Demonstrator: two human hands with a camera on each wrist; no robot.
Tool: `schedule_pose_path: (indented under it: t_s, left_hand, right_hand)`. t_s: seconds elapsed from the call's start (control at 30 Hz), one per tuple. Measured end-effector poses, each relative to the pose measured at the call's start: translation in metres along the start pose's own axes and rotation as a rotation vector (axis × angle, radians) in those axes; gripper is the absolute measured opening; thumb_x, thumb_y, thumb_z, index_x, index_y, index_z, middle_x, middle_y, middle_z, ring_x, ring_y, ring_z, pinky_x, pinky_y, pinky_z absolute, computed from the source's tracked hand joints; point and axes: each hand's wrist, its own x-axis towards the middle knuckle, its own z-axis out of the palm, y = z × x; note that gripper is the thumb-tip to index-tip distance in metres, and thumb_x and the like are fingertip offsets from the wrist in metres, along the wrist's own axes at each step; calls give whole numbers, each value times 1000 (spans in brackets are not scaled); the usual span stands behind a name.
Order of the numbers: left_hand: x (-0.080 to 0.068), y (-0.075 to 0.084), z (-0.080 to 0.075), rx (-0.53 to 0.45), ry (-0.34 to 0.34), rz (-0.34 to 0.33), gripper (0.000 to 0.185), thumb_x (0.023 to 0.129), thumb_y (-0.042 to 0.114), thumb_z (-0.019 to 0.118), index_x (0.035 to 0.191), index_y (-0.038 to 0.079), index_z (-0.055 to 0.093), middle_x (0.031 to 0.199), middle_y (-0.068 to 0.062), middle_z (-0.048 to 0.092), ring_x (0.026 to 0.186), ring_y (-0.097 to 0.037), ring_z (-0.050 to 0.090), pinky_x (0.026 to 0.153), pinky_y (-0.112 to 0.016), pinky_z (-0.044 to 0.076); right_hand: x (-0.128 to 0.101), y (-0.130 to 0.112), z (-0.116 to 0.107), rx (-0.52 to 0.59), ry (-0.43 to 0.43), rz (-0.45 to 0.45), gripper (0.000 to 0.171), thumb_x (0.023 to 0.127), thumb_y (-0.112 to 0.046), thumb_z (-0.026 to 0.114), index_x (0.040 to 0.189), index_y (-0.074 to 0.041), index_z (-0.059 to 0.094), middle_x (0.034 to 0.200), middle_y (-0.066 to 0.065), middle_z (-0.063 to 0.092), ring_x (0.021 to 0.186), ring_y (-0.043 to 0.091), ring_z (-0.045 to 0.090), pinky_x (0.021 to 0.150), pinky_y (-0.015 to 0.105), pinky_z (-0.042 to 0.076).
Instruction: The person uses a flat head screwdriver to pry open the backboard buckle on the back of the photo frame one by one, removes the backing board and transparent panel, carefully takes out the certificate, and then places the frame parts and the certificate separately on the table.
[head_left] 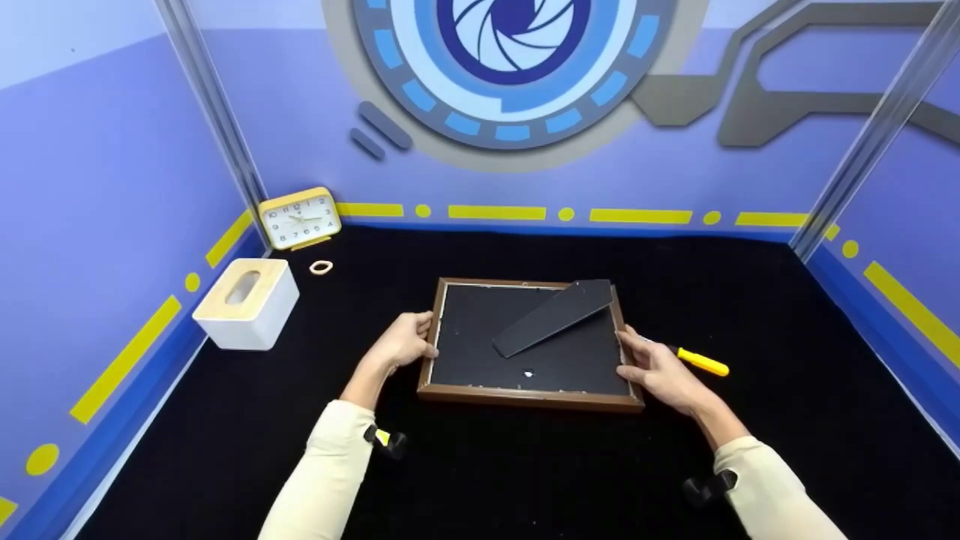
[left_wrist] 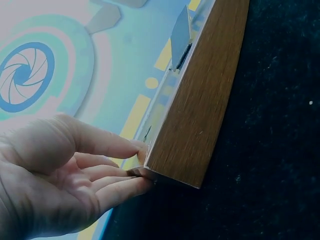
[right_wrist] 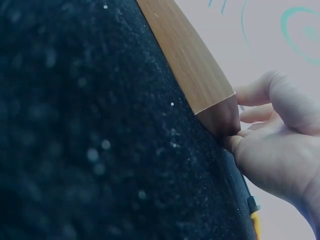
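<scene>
Brown wooden picture frame (head_left: pixel 517 365) lies back upward between the hands: the left grip (head_left: pixel 403 341) pinches its left edge, the right grip (head_left: pixel 664 375) likewise closed around its right.

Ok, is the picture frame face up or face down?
Face down: the head view shows the picture frame with its black backing and stand leg uppermost.

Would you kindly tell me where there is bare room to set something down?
Bare cloth: between the frame and back wall, and right of the yellow handle. Crowded: the back-left corner, with the clock, tissue box and ring.
</scene>
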Motion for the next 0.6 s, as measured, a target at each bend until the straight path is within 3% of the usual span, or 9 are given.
schedule_pose_path:
  t_s: [0.3, 0.6]
  left_hand:
    - [1, -2, 0, -30, -11, 15, 76, 76, -26, 60, 146, -18, 32, 150, -33, 32, 139, -43, 33, 109, -46, 37]
    - [1, -4, 0, -33, 34, 8, 79, 74, -24, 59, 148, -13, 34, 149, -34, 34, 138, -42, 36, 108, -45, 38]
  right_hand:
    - [-4, 0, -1, 6, -7, 31, 68, 96, 1, 62, 151, 15, 24, 161, 31, 3, 148, 41, 6, 115, 49, 13]
    - [0, 1, 0, 66, -10, 1, 75, 94, 5, 61, 154, 12, 17, 161, 31, 1, 148, 40, 5, 114, 43, 16]
